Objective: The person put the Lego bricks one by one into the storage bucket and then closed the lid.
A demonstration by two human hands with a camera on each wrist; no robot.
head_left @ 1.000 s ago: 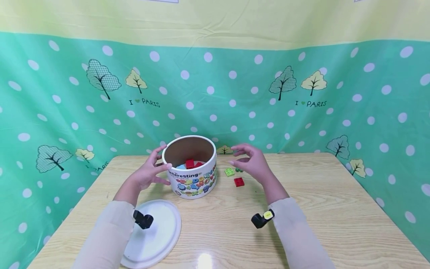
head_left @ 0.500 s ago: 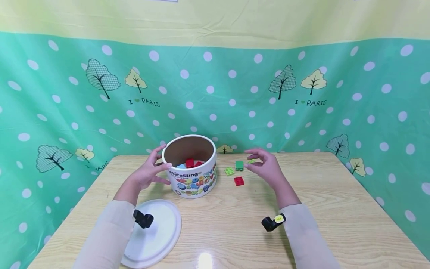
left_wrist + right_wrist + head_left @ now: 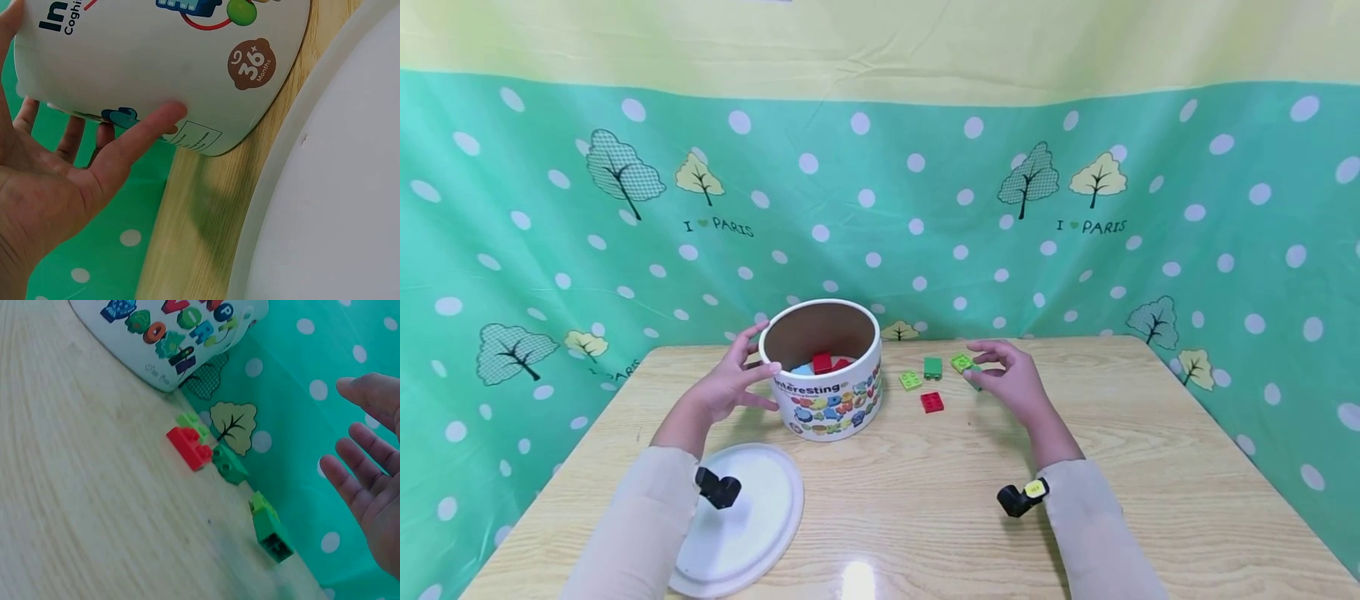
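L hand [image 3: 730,387] wraps the white tub [image 3: 823,392] from its left side, fingers spread and curved on the wall, thumb at the rim. Wrist view confirms fingers flat against the printed side. Looks like a steadying hold so the tub doesn't slide; it stands upright on the table [image 3: 1150,467], lid off. Lid [image 3: 745,521] lies flat near the front edge, under the L forearm, out of the way.

Inside tub: red brick [image 3: 823,363] + a light blue one beside it, low down.

R hand [image 3: 1011,385] hovers palm-down w/ fingers loosely open right over a stacked green brick pair [image 3: 964,364]. Fingertips v. close; contact not clear, no pinch visible. R wrist view shows the palm open, fingers apart, pair lying free on the wood.

Between tub and R hand: lime brick [image 3: 911,381], dark green brick [image 3: 933,367], red loose brick [image 3: 932,402]. All apart from each other, grouped just right of the tub, within easy reach.
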